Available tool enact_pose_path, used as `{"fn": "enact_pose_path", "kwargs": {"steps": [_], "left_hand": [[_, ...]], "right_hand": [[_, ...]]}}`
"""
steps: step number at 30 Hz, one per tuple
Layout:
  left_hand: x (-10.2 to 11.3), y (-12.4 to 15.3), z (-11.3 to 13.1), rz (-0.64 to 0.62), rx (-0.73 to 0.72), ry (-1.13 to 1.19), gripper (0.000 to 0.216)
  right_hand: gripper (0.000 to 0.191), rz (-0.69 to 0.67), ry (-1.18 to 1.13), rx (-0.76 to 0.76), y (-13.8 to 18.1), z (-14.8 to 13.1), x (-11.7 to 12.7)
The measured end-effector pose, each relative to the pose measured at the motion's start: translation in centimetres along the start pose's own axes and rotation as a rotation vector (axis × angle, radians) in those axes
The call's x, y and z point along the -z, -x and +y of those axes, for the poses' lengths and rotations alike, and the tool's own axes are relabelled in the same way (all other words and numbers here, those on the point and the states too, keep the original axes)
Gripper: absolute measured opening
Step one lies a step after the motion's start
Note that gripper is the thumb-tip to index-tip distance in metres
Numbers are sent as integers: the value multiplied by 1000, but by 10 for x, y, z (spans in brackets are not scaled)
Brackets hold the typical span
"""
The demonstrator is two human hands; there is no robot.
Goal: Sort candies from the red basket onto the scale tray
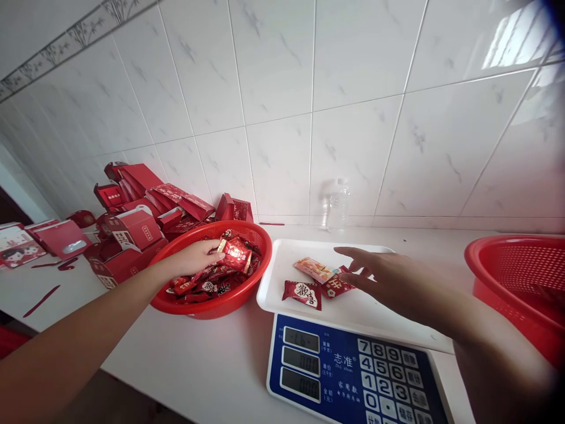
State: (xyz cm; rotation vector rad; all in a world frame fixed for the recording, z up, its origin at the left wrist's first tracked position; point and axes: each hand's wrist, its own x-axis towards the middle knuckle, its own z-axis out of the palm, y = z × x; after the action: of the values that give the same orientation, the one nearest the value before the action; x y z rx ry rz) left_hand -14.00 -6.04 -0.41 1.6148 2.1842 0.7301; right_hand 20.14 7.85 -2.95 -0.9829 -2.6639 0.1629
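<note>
My left hand (203, 257) reaches over a red plastic basket (265, 235), its fingers closed on the edge of a shiny red candy packet (235, 254). Under it, more red wrapped candies (209, 287) fill the basket. My right hand (375, 274) hovers over the white weighing tray (282, 250) of a scale, fingers apart, nothing seen in its grip. On that tray lie an orange-and-pink packet (314, 269), a red packet (338, 284) partly hidden near my right fingertips, and a dark red packet (302, 294) with white lettering. Whether my fingertips touch the middle packet, I cannot tell.
The scale's blue keypad panel (348, 371) faces me. To the right stands another red basket (498, 247). Red cardboard gift boxes (136, 227) are piled at the left, with red ribbon strips (42, 300) nearby. A clear bottle (339, 203) stands against the tiled wall (282, 165).
</note>
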Motion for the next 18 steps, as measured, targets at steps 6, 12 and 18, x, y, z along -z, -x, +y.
{"fn": "enact_pose_path", "kwargs": {"steps": [6,12,18], "left_hand": [[-6,-9,19,50,43,317,42],[-31,-17,51,54,-9,400,43],[-67,-30,78,-74,-76,323,23]], "right_hand": [[50,-48,16,-26,0,-7,4],[52,-205,-117,164,2,-19,3],[35,-266,-134,120,1,-16,9]]}}
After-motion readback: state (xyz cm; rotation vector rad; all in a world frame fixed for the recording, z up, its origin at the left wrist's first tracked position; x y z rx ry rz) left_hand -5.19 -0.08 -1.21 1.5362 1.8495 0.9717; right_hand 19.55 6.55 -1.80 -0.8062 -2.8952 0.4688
